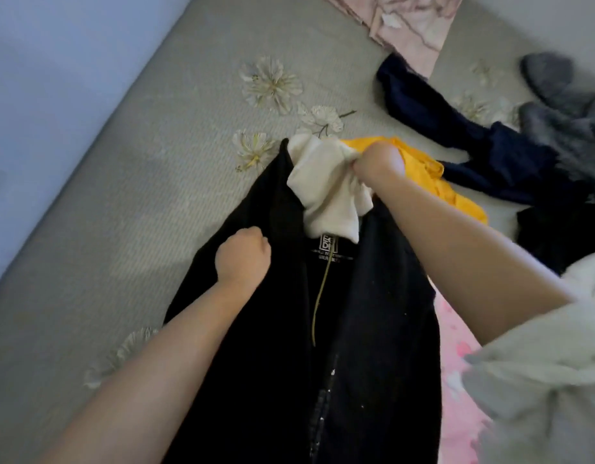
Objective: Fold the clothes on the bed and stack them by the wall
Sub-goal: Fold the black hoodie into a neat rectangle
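A black zip-up jacket [373, 329] lies lengthwise on the grey flowered bed sheet [138, 229], its collar label facing up. My left hand [244, 256] is closed on the jacket's left collar edge. My right hand [378, 164] is fisted at the jacket's right shoulder, gripping a white cloth [326, 195] bunched at the collar. A yellow garment [433, 175] lies just beyond my right hand. The pale blue wall [55, 61] runs along the bed's left side.
A dark navy garment [473, 142] and a grey fuzzy one [563, 105] sprawl at the right. A pink patterned cloth [403, 25] sits at the far end, another pink fabric [456, 346] under my right arm. Bare sheet stretches along the wall.
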